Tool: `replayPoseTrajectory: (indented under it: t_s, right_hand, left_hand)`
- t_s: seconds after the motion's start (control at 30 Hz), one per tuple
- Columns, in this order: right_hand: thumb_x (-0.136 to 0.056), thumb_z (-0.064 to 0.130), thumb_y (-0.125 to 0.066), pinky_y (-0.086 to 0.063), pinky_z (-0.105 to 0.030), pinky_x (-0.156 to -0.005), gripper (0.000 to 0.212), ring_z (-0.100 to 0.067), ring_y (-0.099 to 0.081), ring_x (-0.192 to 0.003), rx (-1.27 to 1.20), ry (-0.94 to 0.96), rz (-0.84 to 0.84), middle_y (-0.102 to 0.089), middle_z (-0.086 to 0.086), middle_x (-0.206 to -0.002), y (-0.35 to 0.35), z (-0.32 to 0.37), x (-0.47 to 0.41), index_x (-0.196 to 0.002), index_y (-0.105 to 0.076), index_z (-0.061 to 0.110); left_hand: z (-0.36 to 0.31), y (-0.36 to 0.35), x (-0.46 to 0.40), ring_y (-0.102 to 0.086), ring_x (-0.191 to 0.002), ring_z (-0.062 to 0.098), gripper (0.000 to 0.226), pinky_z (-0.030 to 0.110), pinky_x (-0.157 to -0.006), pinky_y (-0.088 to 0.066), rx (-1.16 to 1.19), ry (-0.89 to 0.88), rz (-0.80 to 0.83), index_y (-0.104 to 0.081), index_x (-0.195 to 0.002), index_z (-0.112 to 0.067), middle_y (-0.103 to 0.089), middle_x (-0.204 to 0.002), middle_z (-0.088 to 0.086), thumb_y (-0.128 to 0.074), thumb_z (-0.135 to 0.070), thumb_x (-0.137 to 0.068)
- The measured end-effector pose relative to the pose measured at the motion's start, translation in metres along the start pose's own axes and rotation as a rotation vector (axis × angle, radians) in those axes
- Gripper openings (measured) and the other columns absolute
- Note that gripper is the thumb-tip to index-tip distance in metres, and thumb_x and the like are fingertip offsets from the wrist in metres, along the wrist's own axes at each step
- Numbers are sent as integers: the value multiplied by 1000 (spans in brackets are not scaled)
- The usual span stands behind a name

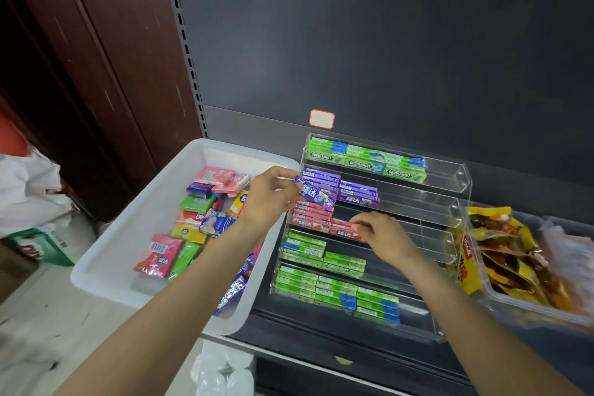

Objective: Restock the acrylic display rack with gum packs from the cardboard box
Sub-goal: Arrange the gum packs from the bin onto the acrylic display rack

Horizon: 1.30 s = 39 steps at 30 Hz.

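Now purple pack (315, 193) (left fingers (291, 190))

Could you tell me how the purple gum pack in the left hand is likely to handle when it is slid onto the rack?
The purple rectangular gum pack probably stays stiff: it keeps straight edges while the left hand pinches one end. Its glossy wrapper may be slippery. Flat-sided, it should not roll.

The tiered display rack (450, 199) stands on a shelf (321, 331), with a tray (106, 267) of loose packs to its left. A tub of snack pouches (514, 267) sits just right of the rack.
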State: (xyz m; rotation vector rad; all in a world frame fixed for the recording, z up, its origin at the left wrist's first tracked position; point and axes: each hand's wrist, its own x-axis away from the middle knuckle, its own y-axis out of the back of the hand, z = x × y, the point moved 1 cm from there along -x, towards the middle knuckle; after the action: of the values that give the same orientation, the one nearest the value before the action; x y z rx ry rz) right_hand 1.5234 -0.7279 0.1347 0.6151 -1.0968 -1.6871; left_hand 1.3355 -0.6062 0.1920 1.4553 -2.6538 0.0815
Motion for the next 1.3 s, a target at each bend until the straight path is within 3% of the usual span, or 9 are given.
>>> replayPoseTrajectory:
  t_s: [0.27, 0.47, 0.63, 0.77, 0.83, 0.9, 1.0, 1.07, 1.3]
  right_hand:
    - [-96, 28, -50, -47, -32, -85, 24, -16, -59, -99, 65, -4, 6, -64, -1, -107, 0, -1, -4, -114, -64, 20]
    - [-95, 26, -52, -49, -35, -87, 26, -16, -59, -99, 55, -15, -26, -64, -1, -109, 2, 1, 0, -117, -62, 19]
    - [-93, 26, -55, -45, -14, -81, 23, -4, -59, -95, -382, 7, -263, -64, 11, -105, 26, 17, 8, -113, -65, 20]
    - [-89, 21, -62, -52, -31, -84, 19, -10, -65, -92, -579, 33, -186, -69, 8, -99, 47, 18, 3, -108, -67, 23]
    - [-86, 13, -66, -54, -34, -81, 17, -13, -65, -85, -571, 34, -198, -69, 7, -93, 54, 12, 0, -100, -69, 21]
    - [-84, 8, -67, -54, -29, -77, 16, -14, -65, -83, -558, 27, -238, -68, 7, -89, 61, 3, -2, -95, -69, 20]
    - [-83, 10, -69, -50, -21, -74, 17, -11, -62, -84, -486, -51, -367, -68, 5, -91, 72, -20, -3, -98, -70, 16]
    - [-83, 11, -69, -46, -17, -70, 19, -11, -61, -83, -407, -112, -435, -67, 3, -93, 76, -32, -2, -102, -70, 12]
    - [-86, 9, -66, -48, -21, -73, 24, -10, -59, -78, -158, -163, -477, -70, -4, -100, 63, -39, -11, -109, -69, 11]
  left_hand:
    - [0, -3, -3, -66, -79, 14, 18, 12, -58, -52, 17, 4, 7, -56, -107, -5, -67, -95, 10, -59, -10, -90]
    - [3, -11, -6, -67, -83, 18, 13, 23, -65, -55, -26, 8, -23, -56, -103, -10, -66, -100, 13, -60, -13, -90]
    - [-4, -27, -9, -68, -73, 13, 14, 18, -68, -54, 15, -15, 11, -57, -104, -8, -67, -93, 10, -59, -9, -91]
    - [-10, -54, -13, -68, -68, 12, 12, 14, -62, -53, 59, -16, 48, -56, -100, -10, -66, -88, 10, -58, -3, -90]
    - [-11, -67, -17, -67, -78, 20, 13, 18, -67, -54, 53, -14, 69, -57, -102, -8, -65, -93, 13, -57, -3, -90]
    - [-9, -74, -23, -64, -92, 21, 18, 26, -82, -53, -130, -70, 81, -58, -110, -9, -66, -101, 11, -56, -7, -91]
    - [2, -73, -31, -51, -116, 16, 33, 33, -99, -40, -864, -314, 91, -51, -129, -18, -58, -126, 0, -49, -18, -96]
    - [10, -70, -34, -37, -129, 16, 40, 36, -104, -31, -1209, -433, 85, -42, -137, -26, -45, -139, -5, -44, -28, -98]
    - [20, -68, -44, -26, -136, 19, 46, 40, -109, -24, -1472, -491, 186, -32, -143, -34, -31, -146, -3, -39, -40, -97]
